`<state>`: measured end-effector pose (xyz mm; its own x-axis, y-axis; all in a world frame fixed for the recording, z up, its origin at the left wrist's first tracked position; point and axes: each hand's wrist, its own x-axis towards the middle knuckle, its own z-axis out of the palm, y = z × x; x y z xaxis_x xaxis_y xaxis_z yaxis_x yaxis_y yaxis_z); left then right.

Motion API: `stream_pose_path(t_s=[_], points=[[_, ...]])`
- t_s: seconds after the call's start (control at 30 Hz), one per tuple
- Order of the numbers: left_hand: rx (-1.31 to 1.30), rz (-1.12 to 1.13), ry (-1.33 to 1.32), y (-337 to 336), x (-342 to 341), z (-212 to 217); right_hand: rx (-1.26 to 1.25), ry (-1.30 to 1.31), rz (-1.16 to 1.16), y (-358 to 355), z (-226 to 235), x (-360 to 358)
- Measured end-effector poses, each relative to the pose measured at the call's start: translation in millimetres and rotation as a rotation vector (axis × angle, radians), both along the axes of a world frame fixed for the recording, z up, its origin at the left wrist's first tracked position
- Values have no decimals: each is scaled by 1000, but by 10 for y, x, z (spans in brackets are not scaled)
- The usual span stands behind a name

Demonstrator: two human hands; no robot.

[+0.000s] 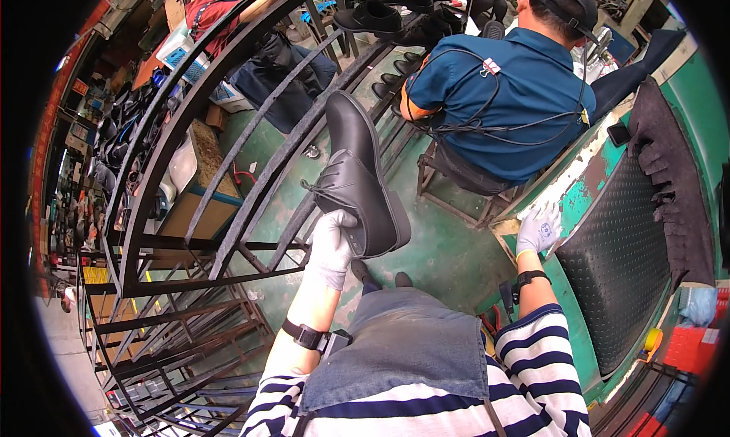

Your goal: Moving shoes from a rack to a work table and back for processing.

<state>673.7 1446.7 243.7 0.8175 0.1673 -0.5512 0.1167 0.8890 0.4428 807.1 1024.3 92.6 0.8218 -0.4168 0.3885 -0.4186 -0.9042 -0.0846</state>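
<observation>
Gloved left hand (332, 243) is gripping a black lace-up shoe (357, 180) by its heel, holding it up beside the curved metal rack (228, 133) (more black shoes (395, 11) sitting on its far rails). Right hand (537, 228) is resting, fingers loose, on the green table (578, 201) edge beside a black rubber mat (620, 254).

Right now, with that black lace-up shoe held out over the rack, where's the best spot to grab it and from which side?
Probably the heel end of the black shoe, from below and behind, where the gloved left hand already clasps it. The shoe tilts toe-up, away from the person, so the heel and back collar are the nearest part. The laces face left, so fingers can wrap the smooth back. The right hand rests on the green machine edge.
</observation>
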Motion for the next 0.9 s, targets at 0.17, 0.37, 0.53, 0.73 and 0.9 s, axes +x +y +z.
stream_pose_path(t_s=[0.17, 0.37, 0.53, 0.73, 0.9], points=[[174, 113, 20, -2, 33, -40, -15, 12, -1, -9, -27, 0], [187, 148, 20, 51, 11, -40, -21, 4, -3, 5, -16, 2], [91, 180, -86, 1, -24, 18, -17, 10, 40, -26, 24, -18], [104, 221, -121, 10, 57, 651, 7, 104, 43, -22, 72, -19], [216, 211, -327, 261, 478, 1518, 51, 52, -14, 23, 70, -31]])
